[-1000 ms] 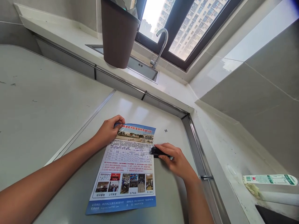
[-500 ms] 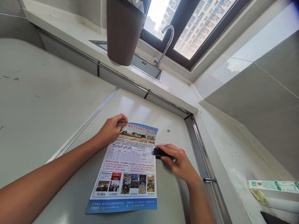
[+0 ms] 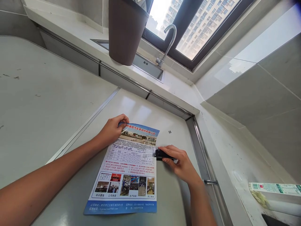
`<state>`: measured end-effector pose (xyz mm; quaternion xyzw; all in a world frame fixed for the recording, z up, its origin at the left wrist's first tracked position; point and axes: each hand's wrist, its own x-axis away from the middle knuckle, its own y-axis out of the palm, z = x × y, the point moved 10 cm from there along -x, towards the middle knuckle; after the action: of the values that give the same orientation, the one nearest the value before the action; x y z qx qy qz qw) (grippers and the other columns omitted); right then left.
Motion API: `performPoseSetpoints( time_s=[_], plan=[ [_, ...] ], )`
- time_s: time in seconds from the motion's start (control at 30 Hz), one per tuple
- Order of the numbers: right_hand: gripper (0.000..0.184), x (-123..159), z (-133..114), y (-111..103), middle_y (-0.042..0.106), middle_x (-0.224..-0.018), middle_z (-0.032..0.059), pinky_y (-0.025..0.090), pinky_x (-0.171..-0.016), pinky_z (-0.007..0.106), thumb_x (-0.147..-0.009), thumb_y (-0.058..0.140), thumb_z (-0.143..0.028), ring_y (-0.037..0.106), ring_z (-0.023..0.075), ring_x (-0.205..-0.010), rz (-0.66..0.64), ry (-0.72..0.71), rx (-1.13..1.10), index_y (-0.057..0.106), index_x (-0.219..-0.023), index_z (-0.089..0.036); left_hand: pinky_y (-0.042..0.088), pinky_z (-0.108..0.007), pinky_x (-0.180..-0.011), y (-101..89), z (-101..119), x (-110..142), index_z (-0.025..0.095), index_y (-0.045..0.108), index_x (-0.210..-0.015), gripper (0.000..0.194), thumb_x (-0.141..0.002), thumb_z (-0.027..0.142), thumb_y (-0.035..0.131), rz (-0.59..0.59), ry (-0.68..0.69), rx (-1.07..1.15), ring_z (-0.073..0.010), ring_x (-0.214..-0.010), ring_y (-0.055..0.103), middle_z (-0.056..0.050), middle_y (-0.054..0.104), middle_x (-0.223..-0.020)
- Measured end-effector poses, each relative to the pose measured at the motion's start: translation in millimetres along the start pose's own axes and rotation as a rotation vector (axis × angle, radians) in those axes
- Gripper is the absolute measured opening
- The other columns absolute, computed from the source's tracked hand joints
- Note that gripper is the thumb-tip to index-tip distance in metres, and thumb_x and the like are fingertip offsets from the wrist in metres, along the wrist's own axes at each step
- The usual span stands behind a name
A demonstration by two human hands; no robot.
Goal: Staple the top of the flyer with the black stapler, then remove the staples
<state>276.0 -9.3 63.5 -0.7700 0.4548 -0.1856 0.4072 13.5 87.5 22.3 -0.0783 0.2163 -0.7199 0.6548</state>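
Observation:
A printed colour flyer with a blue bottom strip lies flat on a grey surface in front of me. My left hand pinches its top left corner with curled fingers. My right hand is closed around a small black stapler whose nose sits on the flyer's right edge, about a third of the way down.
A tiny staple-like bit lies beyond the flyer. A brown bin stands at the sink with its faucet under the window. A metal rail borders the surface. A white tube lies at right.
My hands, the flyer and the stapler keep the same hold. The view has tilted slightly, so everything sits a little higher and to the right.

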Motion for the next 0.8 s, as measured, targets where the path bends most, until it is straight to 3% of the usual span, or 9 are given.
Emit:
performPoseSetpoints(
  time_s=[0.37,0.8],
  plan=[
    [0.032,0.8,-1.5,-1.4,0.072,-0.117,0.0049,0.054,-0.089,0.034,-0.102,0.056,-0.026,0.067,0.0222,-0.104,-0.018,0.028,-0.029,0.065,-0.132,-0.031,0.040,-0.027,-0.066,0.7,1.0,1.1,0.022,0.061,-0.089,0.008,-0.092,0.023,0.054,-0.013,-0.033,0.013,-0.0171,-0.074,0.059,0.001,0.069,-0.084],
    [0.035,-0.2,-7.2,7.7,0.070,-0.118,0.0058,0.053,-0.090,0.037,-0.102,0.051,-0.022,0.065,0.0227,-0.103,-0.043,0.076,0.070,0.064,-0.133,-0.031,0.041,-0.028,-0.068,1.0,-0.5,1.0,0.021,0.061,-0.089,0.008,-0.092,0.022,0.054,-0.013,-0.030,0.023,-0.0175,-0.076,0.060,0.001,0.069,-0.085]
  ],
)
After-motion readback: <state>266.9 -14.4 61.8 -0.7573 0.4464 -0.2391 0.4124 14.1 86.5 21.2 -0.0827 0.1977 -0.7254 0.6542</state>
